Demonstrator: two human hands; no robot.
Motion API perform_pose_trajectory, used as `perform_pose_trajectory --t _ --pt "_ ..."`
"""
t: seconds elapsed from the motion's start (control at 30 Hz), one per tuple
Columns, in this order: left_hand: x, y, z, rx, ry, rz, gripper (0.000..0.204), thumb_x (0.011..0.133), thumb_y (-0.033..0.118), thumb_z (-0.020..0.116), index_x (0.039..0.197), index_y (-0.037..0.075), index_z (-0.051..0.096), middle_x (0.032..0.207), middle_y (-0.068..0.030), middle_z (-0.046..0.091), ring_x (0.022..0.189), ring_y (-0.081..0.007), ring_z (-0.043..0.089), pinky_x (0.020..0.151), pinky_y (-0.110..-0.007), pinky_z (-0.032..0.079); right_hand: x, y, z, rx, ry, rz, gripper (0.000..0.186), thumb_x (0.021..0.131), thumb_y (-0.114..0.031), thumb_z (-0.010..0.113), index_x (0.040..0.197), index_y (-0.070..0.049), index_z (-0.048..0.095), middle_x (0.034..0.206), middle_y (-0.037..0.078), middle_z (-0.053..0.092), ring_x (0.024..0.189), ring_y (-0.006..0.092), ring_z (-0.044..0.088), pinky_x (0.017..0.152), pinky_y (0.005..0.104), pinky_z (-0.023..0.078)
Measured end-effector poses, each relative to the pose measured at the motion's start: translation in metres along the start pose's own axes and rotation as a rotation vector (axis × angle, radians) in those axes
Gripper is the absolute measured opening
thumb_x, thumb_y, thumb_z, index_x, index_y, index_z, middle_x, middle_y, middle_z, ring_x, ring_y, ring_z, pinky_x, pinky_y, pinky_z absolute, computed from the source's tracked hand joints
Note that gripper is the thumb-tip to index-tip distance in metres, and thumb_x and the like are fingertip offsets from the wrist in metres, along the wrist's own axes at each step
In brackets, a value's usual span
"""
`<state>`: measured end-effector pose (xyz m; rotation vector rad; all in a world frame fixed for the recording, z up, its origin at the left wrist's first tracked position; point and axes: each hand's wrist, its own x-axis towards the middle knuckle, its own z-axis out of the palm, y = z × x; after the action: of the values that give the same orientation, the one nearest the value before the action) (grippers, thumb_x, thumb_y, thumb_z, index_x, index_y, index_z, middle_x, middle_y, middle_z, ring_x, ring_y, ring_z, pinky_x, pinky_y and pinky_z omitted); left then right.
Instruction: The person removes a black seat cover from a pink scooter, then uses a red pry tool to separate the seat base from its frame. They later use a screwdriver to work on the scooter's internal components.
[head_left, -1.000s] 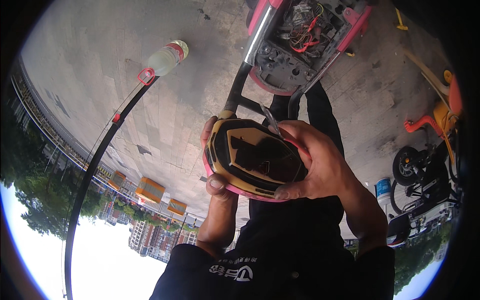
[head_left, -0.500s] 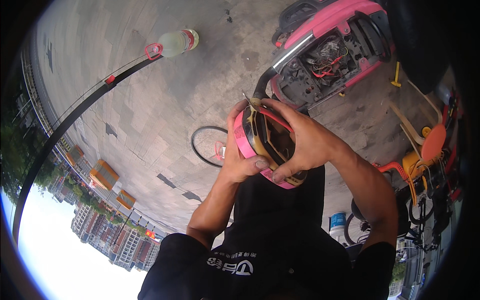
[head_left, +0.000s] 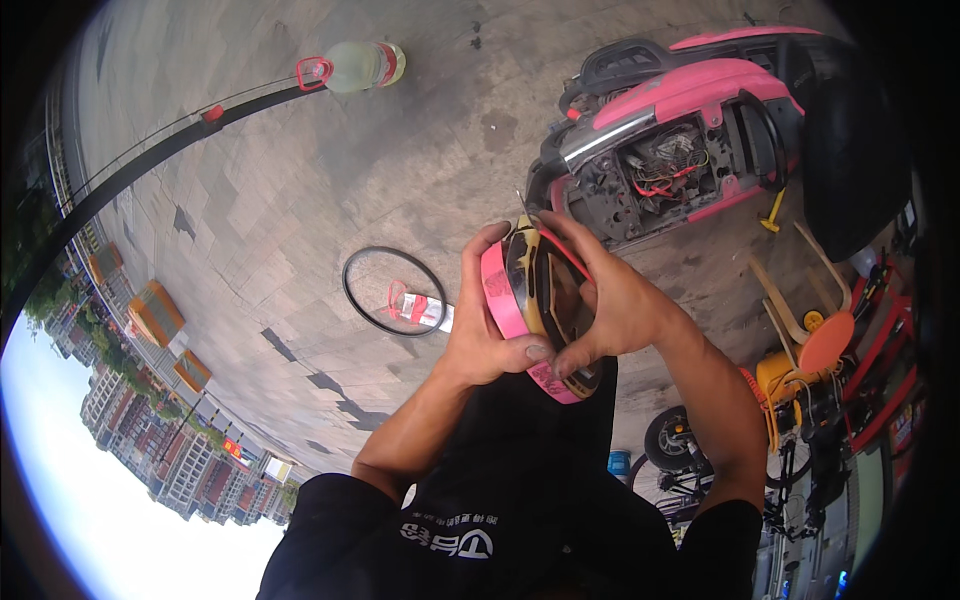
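A rounded plastic housing (head_left: 535, 280) with a pink band, yellowish-tan edge and dark recessed face is tilted on its side between my hands, with a short thin metal piece sticking up at its top. My left hand (head_left: 477, 330) grips the pink side, thumb pressed near the lower part. On the opposite side, my right hand (head_left: 625, 305) wraps round it, fingers along the top and thumb low on the edge, close to the left thumb. Behind it lies a pink scooter (head_left: 665, 95) with an opened compartment showing tangled wires (head_left: 670, 160).
A large bottle (head_left: 355, 65) with a red handle lies on the pavement (head_left: 240, 250). A black rubber loop (head_left: 350, 300) surrounds part of a silver package (head_left: 422, 312). At right are a yellow-handled tool (head_left: 772, 210), an orange stool (head_left: 825, 340) and bicycles (head_left: 670, 440).
The housing has been turned from face-up onto its side, exposing more of the pink band. The view has swung, so the scooter sits farther right and the rubber loop shows.
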<state>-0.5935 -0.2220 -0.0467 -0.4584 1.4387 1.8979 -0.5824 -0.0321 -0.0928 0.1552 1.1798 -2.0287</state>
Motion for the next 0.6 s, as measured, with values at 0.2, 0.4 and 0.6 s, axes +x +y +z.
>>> perform_pose_trajectory --t 0.2,0.4,0.6 --pt "0.002 -0.001 -0.011 -0.092 -0.068 -0.001 0.121 0.058 0.033 0.091 0.148 0.003 0.015 0.13 -0.014 0.047 0.119 -0.0238 0.048 0.102 -0.037 0.038 0.006 -0.016 0.0 0.125 0.047 0.108 0.135 0.046 -0.037 0.098 0.149 0.001 0.019 0.141 0.019 0.042 0.132 0.0266 0.042 0.109 0.0378 0.037" --pt "0.006 -0.006 -0.022 0.002 -0.148 0.036 0.119 0.059 0.033 0.088 0.148 0.003 0.015 0.131 -0.0143 0.046 0.123 -0.0241 0.045 0.105 -0.036 0.035 0.008 -0.024 -0.011 -0.332 -0.041 0.018 0.117 0.058 -0.027 0.091 0.149 0.0 0.022 0.132 0.017 0.05 0.115 0.021 0.045 0.095 0.033 0.039" --pt "0.009 -0.004 -0.022 0.023 -0.153 0.019 0.121 0.055 0.031 0.09 0.148 0.001 0.018 0.134 -0.0143 0.043 0.126 -0.0242 0.043 0.107 -0.036 0.033 0.004 -0.032 -0.005 -0.386 0.047 0.069 0.115 0.058 -0.027 0.09 0.149 0.001 0.025 0.135 0.021 0.051 0.126 0.0258 0.05 0.105 0.0361 0.039"
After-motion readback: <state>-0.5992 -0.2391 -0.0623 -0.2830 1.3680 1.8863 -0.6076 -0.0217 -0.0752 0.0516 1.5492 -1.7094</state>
